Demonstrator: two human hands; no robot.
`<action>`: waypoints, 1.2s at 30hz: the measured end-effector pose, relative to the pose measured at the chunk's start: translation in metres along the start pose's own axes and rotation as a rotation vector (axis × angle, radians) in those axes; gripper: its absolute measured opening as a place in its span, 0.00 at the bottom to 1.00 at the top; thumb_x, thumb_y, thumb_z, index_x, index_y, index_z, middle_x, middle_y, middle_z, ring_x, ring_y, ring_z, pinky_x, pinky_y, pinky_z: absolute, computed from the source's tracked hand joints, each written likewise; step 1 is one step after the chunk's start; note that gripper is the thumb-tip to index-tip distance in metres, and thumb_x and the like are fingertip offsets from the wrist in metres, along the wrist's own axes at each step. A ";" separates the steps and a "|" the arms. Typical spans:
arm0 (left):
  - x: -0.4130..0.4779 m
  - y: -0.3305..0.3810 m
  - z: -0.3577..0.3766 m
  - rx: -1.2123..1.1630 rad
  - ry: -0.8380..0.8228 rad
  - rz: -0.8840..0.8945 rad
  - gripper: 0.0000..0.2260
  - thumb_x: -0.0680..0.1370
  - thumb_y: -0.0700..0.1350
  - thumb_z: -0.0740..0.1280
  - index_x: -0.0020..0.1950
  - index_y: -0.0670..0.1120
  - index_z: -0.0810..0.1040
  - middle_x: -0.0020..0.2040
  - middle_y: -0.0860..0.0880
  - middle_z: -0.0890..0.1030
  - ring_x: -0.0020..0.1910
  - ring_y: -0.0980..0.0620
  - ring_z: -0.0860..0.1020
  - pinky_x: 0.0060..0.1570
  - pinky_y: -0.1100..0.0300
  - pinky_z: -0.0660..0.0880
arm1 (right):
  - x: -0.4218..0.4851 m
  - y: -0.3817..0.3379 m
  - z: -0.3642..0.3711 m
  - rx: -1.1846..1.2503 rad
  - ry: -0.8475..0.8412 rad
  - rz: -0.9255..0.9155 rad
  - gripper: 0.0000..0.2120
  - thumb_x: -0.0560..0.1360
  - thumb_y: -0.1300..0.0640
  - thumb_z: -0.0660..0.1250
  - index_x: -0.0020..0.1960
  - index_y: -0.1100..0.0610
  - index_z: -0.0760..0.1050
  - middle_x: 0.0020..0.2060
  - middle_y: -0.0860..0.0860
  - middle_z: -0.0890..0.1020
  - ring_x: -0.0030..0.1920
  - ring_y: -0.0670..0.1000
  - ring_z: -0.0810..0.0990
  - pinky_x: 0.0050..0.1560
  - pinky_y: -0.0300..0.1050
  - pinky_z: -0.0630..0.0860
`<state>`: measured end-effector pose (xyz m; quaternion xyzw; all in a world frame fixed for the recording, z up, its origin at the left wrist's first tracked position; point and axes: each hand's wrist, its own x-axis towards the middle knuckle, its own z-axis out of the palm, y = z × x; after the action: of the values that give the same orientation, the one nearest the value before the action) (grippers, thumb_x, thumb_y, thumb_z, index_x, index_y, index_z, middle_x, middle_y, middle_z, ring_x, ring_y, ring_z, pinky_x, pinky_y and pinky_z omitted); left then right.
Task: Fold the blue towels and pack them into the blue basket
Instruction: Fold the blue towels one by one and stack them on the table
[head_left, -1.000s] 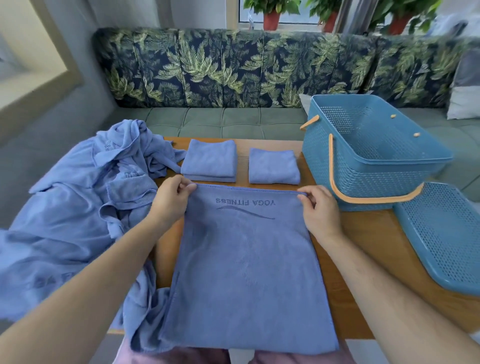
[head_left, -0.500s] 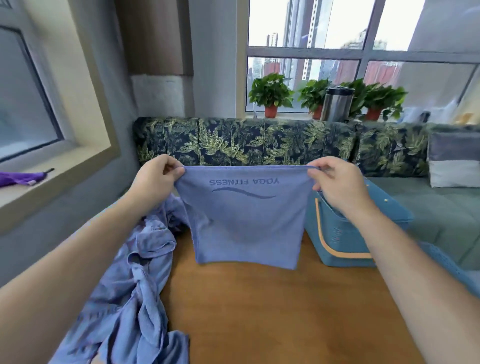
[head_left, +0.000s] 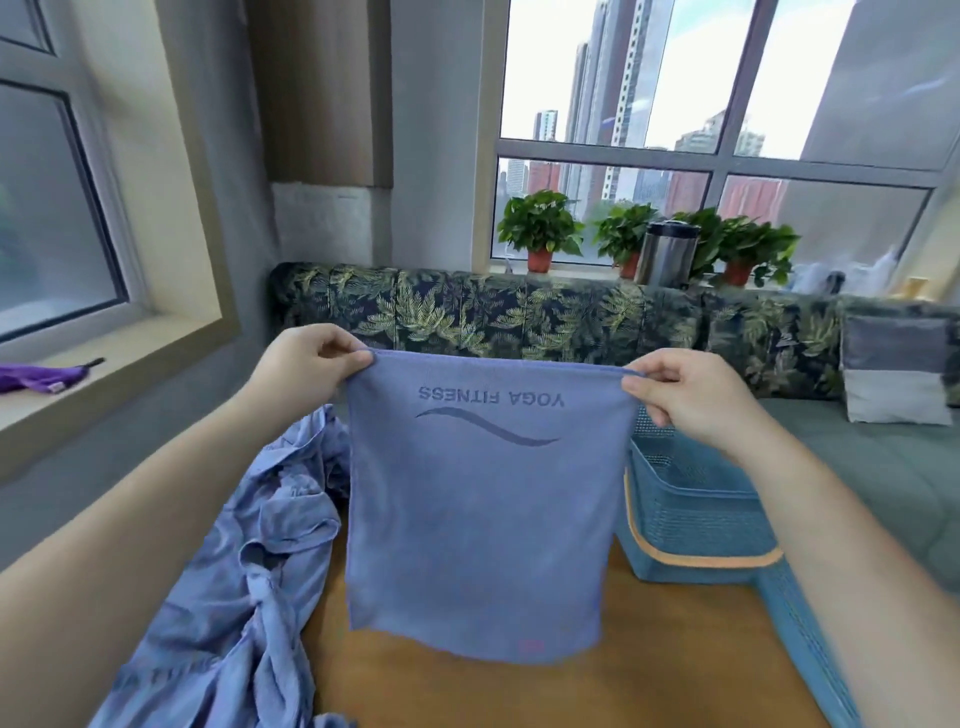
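A blue towel with the print "YOGA FITNESS" upside down hangs in the air above the wooden table. My left hand pinches its top left corner. My right hand pinches its top right corner. The towel hangs flat, its lower edge just over the table. The blue basket with an orange handle stands behind the towel on the right, partly hidden by it and by my right arm. A heap of unfolded blue towels lies at the table's left edge. The hanging towel hides whatever lies behind it.
The basket's blue lid lies at the table's right edge. A leaf-patterned sofa runs behind the table, with a grey cushion on the right. Potted plants and a steel flask stand on the window sill.
Both hands have lifted the towel off the table by its top corners into the air. The view has tilted up, and the two folded towels are out of sight behind the hanging one.
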<state>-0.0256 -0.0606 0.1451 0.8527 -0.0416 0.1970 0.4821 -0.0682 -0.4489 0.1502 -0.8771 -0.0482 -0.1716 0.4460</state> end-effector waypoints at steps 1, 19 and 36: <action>0.006 -0.007 0.006 0.018 -0.029 -0.017 0.04 0.78 0.41 0.72 0.43 0.44 0.81 0.29 0.49 0.79 0.23 0.58 0.73 0.25 0.67 0.70 | 0.003 0.004 0.010 -0.014 -0.001 0.043 0.01 0.79 0.62 0.71 0.49 0.59 0.80 0.28 0.50 0.82 0.26 0.44 0.76 0.34 0.37 0.72; -0.065 -0.083 0.026 -0.277 -0.234 -0.062 0.04 0.80 0.41 0.70 0.46 0.48 0.78 0.42 0.45 0.86 0.45 0.47 0.84 0.52 0.52 0.79 | -0.112 0.043 0.060 0.085 0.207 0.120 0.11 0.77 0.66 0.71 0.46 0.50 0.82 0.43 0.46 0.87 0.47 0.44 0.84 0.49 0.34 0.77; -0.200 -0.151 0.066 -0.105 -0.366 -0.292 0.06 0.81 0.46 0.68 0.47 0.45 0.79 0.39 0.47 0.79 0.37 0.51 0.75 0.39 0.56 0.72 | -0.219 0.138 0.090 0.128 -0.093 0.392 0.05 0.79 0.61 0.69 0.48 0.53 0.80 0.41 0.47 0.88 0.43 0.45 0.84 0.50 0.45 0.76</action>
<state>-0.1505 -0.0589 -0.0820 0.8450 -0.0145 -0.0349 0.5334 -0.2169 -0.4445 -0.0801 -0.8465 0.0917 -0.0374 0.5231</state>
